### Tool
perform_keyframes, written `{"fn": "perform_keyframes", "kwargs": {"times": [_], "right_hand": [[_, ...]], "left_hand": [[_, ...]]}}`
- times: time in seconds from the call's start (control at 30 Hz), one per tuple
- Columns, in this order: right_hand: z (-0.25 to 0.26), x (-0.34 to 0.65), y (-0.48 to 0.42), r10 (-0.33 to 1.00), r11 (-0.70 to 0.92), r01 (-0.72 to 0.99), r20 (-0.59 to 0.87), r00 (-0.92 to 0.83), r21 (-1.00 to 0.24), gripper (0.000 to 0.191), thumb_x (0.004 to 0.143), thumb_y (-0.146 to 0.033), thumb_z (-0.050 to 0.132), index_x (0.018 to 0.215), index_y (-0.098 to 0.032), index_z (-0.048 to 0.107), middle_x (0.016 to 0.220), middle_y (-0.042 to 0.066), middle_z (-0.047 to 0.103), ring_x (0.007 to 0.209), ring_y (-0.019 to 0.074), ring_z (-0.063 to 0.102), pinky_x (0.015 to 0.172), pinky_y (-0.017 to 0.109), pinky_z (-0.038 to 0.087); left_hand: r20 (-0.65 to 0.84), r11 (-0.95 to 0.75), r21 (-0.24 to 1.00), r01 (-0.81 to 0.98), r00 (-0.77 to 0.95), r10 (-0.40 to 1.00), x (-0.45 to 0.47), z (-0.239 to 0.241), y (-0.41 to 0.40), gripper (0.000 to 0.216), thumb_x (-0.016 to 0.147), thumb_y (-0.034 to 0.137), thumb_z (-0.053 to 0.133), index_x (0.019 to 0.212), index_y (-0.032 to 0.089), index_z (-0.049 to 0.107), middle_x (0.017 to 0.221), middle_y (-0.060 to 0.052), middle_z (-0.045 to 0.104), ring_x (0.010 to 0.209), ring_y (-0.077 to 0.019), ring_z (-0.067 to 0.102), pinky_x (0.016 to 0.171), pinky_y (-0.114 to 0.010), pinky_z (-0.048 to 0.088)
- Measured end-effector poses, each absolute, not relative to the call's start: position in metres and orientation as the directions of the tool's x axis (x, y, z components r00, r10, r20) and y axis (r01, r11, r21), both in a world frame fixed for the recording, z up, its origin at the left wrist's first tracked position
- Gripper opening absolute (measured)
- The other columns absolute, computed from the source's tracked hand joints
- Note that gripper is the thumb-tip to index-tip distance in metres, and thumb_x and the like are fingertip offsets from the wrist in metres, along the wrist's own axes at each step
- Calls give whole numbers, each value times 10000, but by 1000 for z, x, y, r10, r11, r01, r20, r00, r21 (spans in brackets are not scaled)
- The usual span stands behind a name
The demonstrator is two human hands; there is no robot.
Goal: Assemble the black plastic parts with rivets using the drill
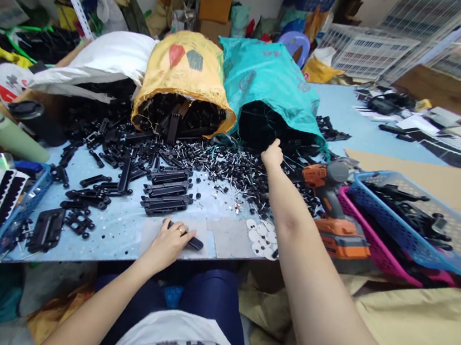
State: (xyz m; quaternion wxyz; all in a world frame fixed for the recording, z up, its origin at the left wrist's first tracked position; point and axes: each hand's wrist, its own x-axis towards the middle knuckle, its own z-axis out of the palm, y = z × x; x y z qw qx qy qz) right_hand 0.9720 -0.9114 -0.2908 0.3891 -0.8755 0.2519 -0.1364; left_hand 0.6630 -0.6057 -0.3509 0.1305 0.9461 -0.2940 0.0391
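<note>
My left hand [169,241] rests near the table's front edge, fingers closed over a long black plastic part [192,242] lying flat on the pale blue table [123,226]. My right hand [272,154] is stretched far forward, fingers curled down into the heap of small black pieces [231,164] at the mouth of the teal sack [266,84]; what it grips is hidden. A stack of black flat parts [167,190] lies just beyond my left hand.
A yellow sack [184,69] of black parts and a white sack [101,61] lie at the back. An orange cordless drill [331,207] stands right of my arm, beside blue [418,218] and pink [372,251] baskets. A green bottle [4,133] lies left.
</note>
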Motion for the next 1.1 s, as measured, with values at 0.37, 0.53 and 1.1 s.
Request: {"fn": "perform_keyframes", "kwargs": {"times": [0.37,0.53,1.1], "right_hand": [[-311,868,-859,-122,-120,-237,-222,967,-964,170,699,-214,623,657,-168,466,502,-88,364,358,16,222,311,147,198],[-332,753,-794,141,-52,-146,-152,978,-988,181,749,-383,569,726,-209,526,524,-60,440,384,61,337,350,190,313],[-323,691,-831,566,-786,614,314,762,-74,242,913,-331,450,1067,-224,602,970,91,650,930,215,556,906,398,314]], "left_hand": [[238,-721,612,-327,945,-226,672,-353,-611,428,871,327,495,1273,183,465,1129,-132,566,1046,-251,537,900,-438,435],[-26,50,999,22,996,80,688,-335,-645,486,842,490,488,1219,184,470,998,-87,618,709,-138,634,648,-290,517],[267,-554,820,-143,952,149,677,-337,-634,280,883,395,456,913,162,609,831,-50,575,650,-122,567,636,-251,461]]}}
